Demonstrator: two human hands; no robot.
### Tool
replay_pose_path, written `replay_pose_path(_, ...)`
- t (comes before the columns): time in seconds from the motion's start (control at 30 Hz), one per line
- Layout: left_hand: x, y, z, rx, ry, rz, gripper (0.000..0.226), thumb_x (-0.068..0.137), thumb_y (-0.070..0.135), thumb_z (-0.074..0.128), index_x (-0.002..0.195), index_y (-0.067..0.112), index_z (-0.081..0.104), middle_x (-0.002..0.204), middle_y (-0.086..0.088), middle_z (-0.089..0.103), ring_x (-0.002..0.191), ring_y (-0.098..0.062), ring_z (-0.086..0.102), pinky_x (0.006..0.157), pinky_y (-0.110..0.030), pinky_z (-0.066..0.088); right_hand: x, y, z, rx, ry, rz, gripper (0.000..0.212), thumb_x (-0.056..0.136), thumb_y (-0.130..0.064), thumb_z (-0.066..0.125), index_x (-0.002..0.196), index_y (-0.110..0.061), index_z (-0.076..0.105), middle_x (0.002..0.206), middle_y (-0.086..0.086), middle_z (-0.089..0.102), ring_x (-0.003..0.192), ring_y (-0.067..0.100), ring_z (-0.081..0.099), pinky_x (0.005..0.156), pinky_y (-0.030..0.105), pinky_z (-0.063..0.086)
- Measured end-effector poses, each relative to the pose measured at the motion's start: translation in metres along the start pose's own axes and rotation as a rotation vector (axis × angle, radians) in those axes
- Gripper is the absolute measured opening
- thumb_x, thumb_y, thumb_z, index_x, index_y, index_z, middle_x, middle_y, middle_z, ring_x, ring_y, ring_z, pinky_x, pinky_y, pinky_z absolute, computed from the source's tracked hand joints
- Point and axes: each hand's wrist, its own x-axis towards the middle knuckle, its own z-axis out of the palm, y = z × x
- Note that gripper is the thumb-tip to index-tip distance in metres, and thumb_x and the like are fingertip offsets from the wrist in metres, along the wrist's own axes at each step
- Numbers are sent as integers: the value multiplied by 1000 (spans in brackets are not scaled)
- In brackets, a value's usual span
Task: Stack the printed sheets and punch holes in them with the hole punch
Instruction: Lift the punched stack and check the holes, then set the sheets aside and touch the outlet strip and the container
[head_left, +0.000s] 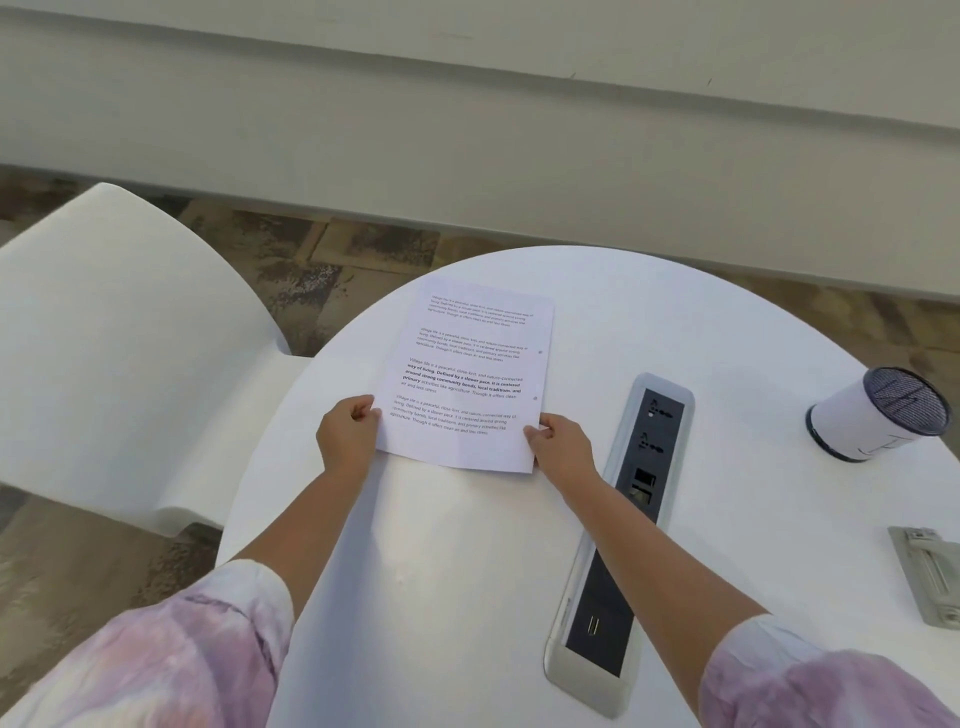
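Grip: both hands are pinching the printed sheets (470, 374) at the near corners, left hand (347, 435) at 9 o'clock, right hand (561, 447) at 3 o'clock, fingers curled on the paper.
Sheets: lying flat on the white desk (467, 571), long side running from 6 to 12 o'clock, tipped a little.
Hole punch (932, 577): sitting well apart at 4 o'clock from the sheets, past the socket strip (623, 519).
Nearer hand: the right one, I think, is reaching it more easily.
Marks: two small dots are showing on the right edge; I cannot tell if they are holes.
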Motion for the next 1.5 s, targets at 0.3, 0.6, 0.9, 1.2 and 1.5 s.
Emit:
replay_pose_path(0.3,-1,-3,0,75,-8,138,11,85,2,56,92,1,64,85,-11,59,81,-24,53,69,-24,37,-10,6,9,-109,5,-69,28,94,-21,45,107,2,55,79,10,53,74,21,49,59,26,37)
replay_pose_path(0.6,-17,-10,-6,115,50,114,39,88,10,58,125,-1,54,129,-19,53,120,-32,48,104,-38,35,-36,15,-10,-144,36,-144,42,96,-24,43,136,-11,41,121,8,50,104,17,52,82,25,40)
replay_pose_path(0.9,-77,-1,3,29,125,205,27,89,7,55,114,3,62,118,-17,61,113,-33,52,95,-34,40,-93,51,-33,-79,108,-199,31,94,-19,44,124,-21,53,105,-6,50,84,7,56,69,14,42)
replay_pose_path(1.2,-181,12,42,68,-157,344,25,88,12,58,113,8,64,118,-9,63,112,-27,51,91,-26,37,-139,106,-75,-18,237,-145,26,94,-13,43,114,-20,59,101,0,54,77,3,55,61,10,40)
replay_pose_path(1.5,-252,6,84,173,-372,436,25,89,13,58,114,10,62,120,-6,61,113,-25,53,94,-25,36,-194,181,-112,-180,323,-84,24,92,-14,47,105,-27,61,103,-8,56,84,6,57,81,25,45)
